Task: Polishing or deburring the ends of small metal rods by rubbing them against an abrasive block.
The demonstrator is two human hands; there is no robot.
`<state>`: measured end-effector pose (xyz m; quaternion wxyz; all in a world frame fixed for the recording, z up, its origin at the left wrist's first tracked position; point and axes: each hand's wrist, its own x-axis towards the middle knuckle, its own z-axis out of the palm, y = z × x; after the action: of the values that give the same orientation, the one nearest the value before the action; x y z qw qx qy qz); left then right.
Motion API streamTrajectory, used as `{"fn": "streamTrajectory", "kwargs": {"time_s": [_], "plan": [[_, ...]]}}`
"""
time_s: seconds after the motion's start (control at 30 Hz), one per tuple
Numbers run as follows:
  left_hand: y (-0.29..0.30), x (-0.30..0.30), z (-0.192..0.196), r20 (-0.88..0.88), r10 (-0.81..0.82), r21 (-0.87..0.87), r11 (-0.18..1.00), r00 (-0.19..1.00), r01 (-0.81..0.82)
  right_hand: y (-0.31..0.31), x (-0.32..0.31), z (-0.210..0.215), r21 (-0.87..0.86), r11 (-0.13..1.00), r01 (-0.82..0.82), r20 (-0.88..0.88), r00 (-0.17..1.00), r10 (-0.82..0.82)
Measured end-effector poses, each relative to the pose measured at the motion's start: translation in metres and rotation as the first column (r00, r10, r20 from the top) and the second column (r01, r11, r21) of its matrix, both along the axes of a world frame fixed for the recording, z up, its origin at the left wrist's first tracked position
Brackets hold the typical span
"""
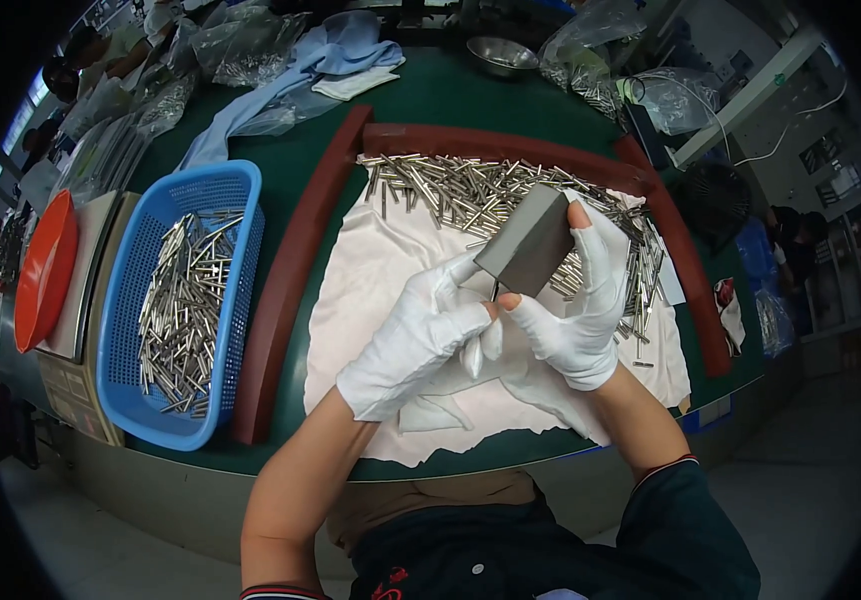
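As we look down through the head view, the right hand in a fingertip-baring white glove point(585, 300) holds a dark grey rectangular block point(530, 240) above a pale pink cloth point(360, 270). Its thumb and forefinger are spread wide around the block, likely to steady that bulk from one side; its other fingers are partly hidden. Here's the left hand, gloved alike point(415, 335), fingers curled close together, thumb tip right by a thin dark stem point(496, 290) at the block's near corner; whether it truly pinches that stem, I can't tell. Behind, a loose heap of slim silvery metal pins point(470, 190) spreads over the cloth, and reddish-brown bars point(290, 270) border it on three sides, presumably to stop pins rolling away. Over on the left, a blue perforated plastic basket point(110, 370) holds more pins, apparently parked within easy reach. And the block's direction? Its long axis slants: near end down toward the left hand, far end up and away to the right, with the stem poking out low, roughly toward the wearer.
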<state>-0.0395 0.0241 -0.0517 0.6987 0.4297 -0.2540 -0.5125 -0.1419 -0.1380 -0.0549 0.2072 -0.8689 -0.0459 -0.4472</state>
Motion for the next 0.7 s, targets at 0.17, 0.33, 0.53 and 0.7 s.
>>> {"fn": "streamTrajectory", "kwargs": {"time_s": [0.17, 0.33, 0.53, 0.7], "plan": [[0.007, 0.005, 0.002, -0.034, 0.055, -0.050, 0.997, 0.998, -0.057, 0.000, -0.002, -0.006, 0.012, 1.000, 0.009, -0.029, 1.000, -0.008], [0.007, 0.007, 0.002, -0.116, 0.036, -0.099, 0.994, 0.993, -0.048, 0.003, 0.001, -0.005, 0.009, 0.999, 0.039, 0.011, 0.999, -0.040], [0.006, 0.001, 0.007, -0.080, 0.001, -0.040, 0.999, 0.997, -0.004, 0.000, -0.001, -0.004, 0.013, 0.999, 0.034, 0.009, 0.999, -0.034], [0.003, 0.001, -0.004, -0.050, 0.026, -0.057, 0.998, 0.998, -0.029, 0.000, -0.002, -0.005, -0.001, 0.999, 0.034, -0.009, 0.999, -0.034]]}}
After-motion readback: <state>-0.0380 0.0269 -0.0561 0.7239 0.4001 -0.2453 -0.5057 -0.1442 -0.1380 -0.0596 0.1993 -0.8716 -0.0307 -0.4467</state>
